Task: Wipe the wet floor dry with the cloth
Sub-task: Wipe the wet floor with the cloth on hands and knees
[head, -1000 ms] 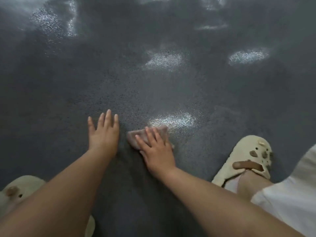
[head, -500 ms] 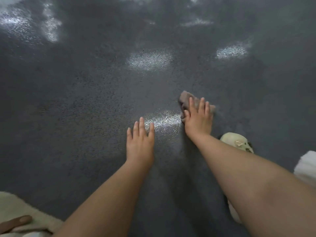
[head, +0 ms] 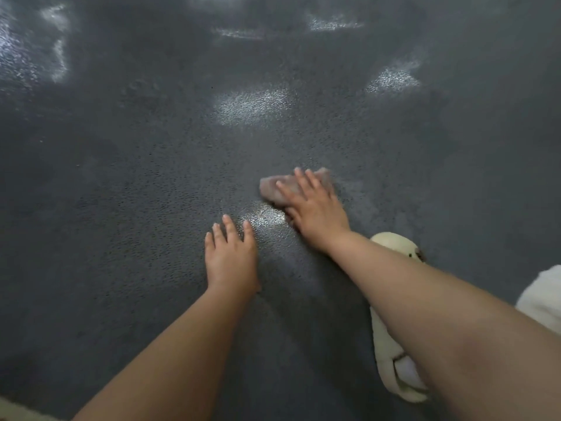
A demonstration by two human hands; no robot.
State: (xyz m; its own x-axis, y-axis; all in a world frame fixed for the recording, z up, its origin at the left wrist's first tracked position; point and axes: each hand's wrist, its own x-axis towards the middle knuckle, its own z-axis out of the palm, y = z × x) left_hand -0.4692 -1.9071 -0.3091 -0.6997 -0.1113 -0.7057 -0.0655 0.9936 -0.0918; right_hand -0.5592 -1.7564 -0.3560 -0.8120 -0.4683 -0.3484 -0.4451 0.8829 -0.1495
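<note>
Head view. Dark, pebbled floor (head: 127, 183) with bright glossy patches; one sheen lies between your hands. Your right hand (head: 315, 208) presses the cloth (head: 273, 188) flat to the floor, fingers straight and spread over it, not curled round it. Your left hand (head: 232, 256) rests open on bare floor, fingers straight, holding nothing. A pale shoe (head: 394, 244) sits beside your right forearm. The cloth looks small, soft and limp, probably damp: bear down with the whole palm on its middle.
</note>
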